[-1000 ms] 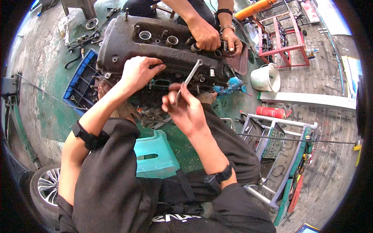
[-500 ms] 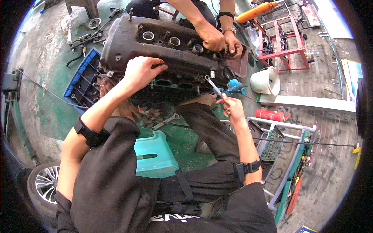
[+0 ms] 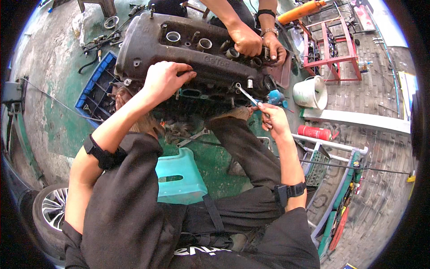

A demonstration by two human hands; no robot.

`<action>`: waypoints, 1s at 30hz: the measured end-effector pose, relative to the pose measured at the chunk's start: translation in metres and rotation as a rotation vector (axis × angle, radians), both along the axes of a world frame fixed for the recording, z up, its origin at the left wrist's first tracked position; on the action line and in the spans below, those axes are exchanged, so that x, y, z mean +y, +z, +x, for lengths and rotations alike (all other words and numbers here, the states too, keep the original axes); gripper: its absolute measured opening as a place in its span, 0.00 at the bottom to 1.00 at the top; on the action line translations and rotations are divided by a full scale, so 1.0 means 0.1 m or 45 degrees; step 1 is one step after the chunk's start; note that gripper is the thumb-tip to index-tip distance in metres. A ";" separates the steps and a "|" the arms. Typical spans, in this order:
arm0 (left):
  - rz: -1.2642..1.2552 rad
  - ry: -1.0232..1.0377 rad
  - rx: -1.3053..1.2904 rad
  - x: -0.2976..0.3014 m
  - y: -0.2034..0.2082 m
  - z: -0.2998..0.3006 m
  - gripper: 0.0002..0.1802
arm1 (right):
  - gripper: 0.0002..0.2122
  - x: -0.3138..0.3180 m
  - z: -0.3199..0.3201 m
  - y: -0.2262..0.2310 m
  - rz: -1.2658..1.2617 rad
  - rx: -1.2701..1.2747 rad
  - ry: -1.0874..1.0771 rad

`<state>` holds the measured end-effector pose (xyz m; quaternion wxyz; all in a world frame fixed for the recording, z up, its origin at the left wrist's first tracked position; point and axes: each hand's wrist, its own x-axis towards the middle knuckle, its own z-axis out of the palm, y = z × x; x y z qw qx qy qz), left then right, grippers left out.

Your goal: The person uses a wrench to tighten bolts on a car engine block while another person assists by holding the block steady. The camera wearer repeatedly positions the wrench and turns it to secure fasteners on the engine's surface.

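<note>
A dark, grimy engine cylinder head with its valve cover [image 3: 183, 56] lies in front of me. My right hand [image 3: 274, 120] grips a silver wrench [image 3: 249, 95] by its near end. The wrench's ring end is at the near right side of the engine, by a small bolt; whether it sits on the bolt I cannot tell. My left hand [image 3: 166, 81] is at the cover's near left edge, fingers loosely bent, thumb and forefinger apart, nothing visible in them. Across the engine, another person's hands [image 3: 247, 44] work at the cover's right end; one holds a small dark part [image 3: 267, 54].
A blue divided tray [image 3: 92, 85] stands left of the engine. A blue tool [image 3: 275, 96], white bucket [image 3: 311, 92] and red cylinder [image 3: 315, 132] are at right. A turquoise stool [image 3: 181, 172] and another wrench [image 3: 192, 138] are between my legs. A wheel [image 3: 53, 208] stands lower left.
The view has shifted slightly. My right hand has turned a little, with the wrench still at the engine's near right side. My left hand stays near the cover's edge, its fingers slightly more spread.
</note>
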<state>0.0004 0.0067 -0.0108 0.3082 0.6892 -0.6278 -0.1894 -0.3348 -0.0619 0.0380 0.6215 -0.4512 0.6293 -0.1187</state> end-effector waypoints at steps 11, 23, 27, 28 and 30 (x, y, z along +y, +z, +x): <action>0.008 0.017 -0.022 0.00 -0.03 -0.01 0.19 | 0.12 0.76 1.03 -0.32 0.059 -0.513 -0.373; 0.053 0.022 -0.012 -0.03 -0.05 0.00 0.18 | 0.16 0.57 1.70 -0.30 0.404 -1.284 -0.888; 0.015 0.021 -0.019 -0.01 -0.04 0.01 0.20 | 0.13 0.61 1.32 -0.14 0.565 -1.286 -0.487; 0.015 0.019 -0.017 -0.01 -0.04 0.01 0.20 | 0.12 0.64 1.16 -0.07 0.514 -1.157 -0.327; 0.013 0.017 -0.014 0.00 -0.04 0.00 0.20 | 0.13 0.67 0.78 0.05 0.414 -0.932 -0.062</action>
